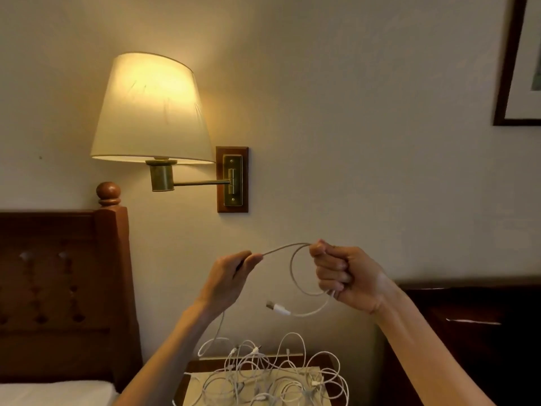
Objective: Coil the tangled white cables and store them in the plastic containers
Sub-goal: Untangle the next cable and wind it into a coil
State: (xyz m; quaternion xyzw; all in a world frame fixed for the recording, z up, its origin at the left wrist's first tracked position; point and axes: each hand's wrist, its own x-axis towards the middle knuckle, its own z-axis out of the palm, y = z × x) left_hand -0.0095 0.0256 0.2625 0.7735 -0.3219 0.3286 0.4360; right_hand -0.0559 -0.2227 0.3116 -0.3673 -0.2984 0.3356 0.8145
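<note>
- Tangled white cables (263, 376) lie heaped on the nightstand (328, 361) at the bottom of the frame, closest to me, their loops crossing one another and several plugs showing among them.
- Far left, a dark wooden headboard (58, 288) with a round knob on its post stands against the wall, a strip of white bedding (52, 392) below it.
- Above the post, a lit wall lamp (152, 112) with a cream shade hangs from a brass swing arm fixed to a wooden plate.
- My left hand (231, 279) is raised over the heap, thumb and fingers pinching one cable (292, 253); from under that hand the cable drops down to the pile.
- Between my hands the cable runs taut to the right and curls into a loop.
- A USB plug (276, 307) at the cable's end sticks out leftward below the loop, in the air.
- My right hand (345, 276) is curled into a fist around the loop, gripping it near the top and the bottom.
- Right of my forearm stands dark furniture (468, 317); I cannot tell what kind.
- Top right, a framed picture's corner (515, 83) shows on the wall.
</note>
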